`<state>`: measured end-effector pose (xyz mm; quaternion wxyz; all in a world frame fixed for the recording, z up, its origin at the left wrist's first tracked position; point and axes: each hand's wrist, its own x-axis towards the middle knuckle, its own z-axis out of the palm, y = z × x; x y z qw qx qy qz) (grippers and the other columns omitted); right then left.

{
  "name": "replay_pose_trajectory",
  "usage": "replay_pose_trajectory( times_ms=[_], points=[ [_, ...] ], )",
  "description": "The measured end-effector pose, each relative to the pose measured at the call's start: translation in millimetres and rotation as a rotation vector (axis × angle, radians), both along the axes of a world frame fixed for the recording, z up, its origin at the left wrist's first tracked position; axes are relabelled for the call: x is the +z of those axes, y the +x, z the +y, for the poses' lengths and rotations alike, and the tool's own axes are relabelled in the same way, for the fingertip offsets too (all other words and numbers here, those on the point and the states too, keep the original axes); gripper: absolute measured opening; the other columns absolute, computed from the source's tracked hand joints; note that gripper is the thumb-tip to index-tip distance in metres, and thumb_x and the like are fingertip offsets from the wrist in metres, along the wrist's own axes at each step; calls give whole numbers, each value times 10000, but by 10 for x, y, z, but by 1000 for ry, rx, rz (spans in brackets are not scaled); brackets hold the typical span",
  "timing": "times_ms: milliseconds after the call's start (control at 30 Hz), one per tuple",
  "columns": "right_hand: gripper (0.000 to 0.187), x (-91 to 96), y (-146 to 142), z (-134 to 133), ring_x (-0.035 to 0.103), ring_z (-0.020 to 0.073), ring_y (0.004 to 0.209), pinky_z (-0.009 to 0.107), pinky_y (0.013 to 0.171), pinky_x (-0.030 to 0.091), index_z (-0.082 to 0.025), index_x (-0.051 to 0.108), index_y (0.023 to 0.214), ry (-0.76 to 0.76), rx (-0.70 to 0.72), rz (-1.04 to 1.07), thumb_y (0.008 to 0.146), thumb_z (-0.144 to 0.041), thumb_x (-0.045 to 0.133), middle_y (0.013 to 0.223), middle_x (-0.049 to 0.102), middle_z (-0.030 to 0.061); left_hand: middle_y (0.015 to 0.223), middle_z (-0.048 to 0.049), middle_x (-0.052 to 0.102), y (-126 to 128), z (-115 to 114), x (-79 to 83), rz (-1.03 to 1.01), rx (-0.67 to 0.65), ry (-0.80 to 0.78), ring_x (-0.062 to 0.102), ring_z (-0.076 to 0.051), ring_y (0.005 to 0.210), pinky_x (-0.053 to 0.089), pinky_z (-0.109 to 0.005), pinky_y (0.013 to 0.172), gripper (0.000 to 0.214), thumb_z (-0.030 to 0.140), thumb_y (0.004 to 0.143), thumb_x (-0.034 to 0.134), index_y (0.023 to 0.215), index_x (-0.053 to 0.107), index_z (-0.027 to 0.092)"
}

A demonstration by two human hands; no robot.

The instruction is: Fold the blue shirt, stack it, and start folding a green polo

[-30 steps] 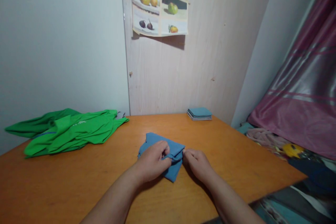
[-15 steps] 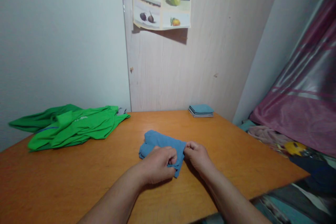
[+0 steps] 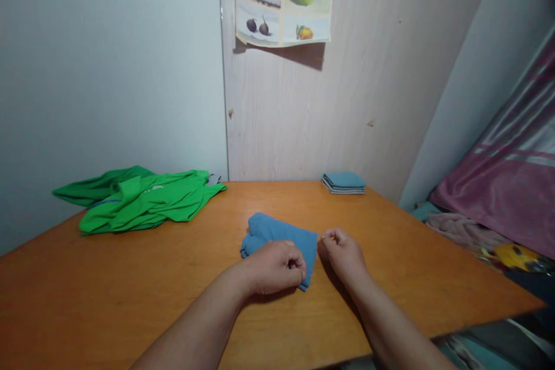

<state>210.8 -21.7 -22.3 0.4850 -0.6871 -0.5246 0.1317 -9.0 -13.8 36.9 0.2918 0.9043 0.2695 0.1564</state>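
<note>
A small blue cloth (image 3: 277,232) lies folded on the orange wooden table (image 3: 130,289), near the middle. My left hand (image 3: 275,266) rests on its near edge, fingers curled and pinching the fabric. My right hand (image 3: 344,251) sits just right of the cloth, fingers curled, thumb and forefinger pinched at the cloth's right corner. Both forearms reach in from the bottom of the view.
A crumpled green shirt (image 3: 139,199) lies at the table's back left. A stack of folded blue cloths (image 3: 344,182) sits at the back right by the wall. A fruit poster (image 3: 284,3) hangs on the wooden panel. Bedding and a maroon curtain (image 3: 511,185) fill the right side.
My left hand has slid toward me over the cloth, folding it smaller and flatter. The right hand stayed at the cloth's right corner. The camera has turned slightly left.
</note>
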Motion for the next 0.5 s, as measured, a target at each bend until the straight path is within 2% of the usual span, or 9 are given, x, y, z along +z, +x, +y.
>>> replay_pose_trajectory(
  times_ms=[67,133,233,300,400,500],
  points=[
    [277,57,11,-30,580,180,646,271,600,416,-216,647,782,45,-44,-24,841,-446,506,681,649,12,786,14,661,3,31,9,-31,22,2,593,-136,751,433,-223,659,167,179,807,533,789,698,196],
    [318,132,-24,-69,613,201,730,289,659,449,-209,659,831,120,-44,-59,880,-463,473,775,681,42,795,16,662,-8,83,20,-90,100,46,597,-142,772,445,-234,685,173,203,854,509,794,671,205],
    [364,256,-147,-133,638,236,972,333,855,469,-187,689,994,229,6,-194,931,-444,438,1025,714,109,912,-28,687,-55,191,18,-200,279,201,613,-178,892,474,-285,798,214,256,929,471,857,666,206],
    [405,326,-252,-162,604,249,1132,372,992,422,-176,675,1143,233,63,-322,958,-425,415,1193,689,132,1002,-68,694,-94,268,-10,-238,365,322,615,-205,987,475,-331,892,257,276,966,439,941,682,197],
    [519,380,-409,-177,445,274,1371,453,1146,281,-158,577,1355,122,164,-497,985,-456,368,1433,560,137,1165,-108,683,-137,360,-88,-232,395,451,597,-224,1128,448,-379,1014,324,285,1000,391,1134,667,182],
    [659,355,-544,-186,205,300,1503,529,1202,125,-139,402,1511,-64,233,-599,989,-535,330,1596,328,134,1403,-118,582,-148,408,-183,-142,371,509,485,-235,1334,361,-424,1133,405,308,1014,360,1334,576,186]
  ],
)
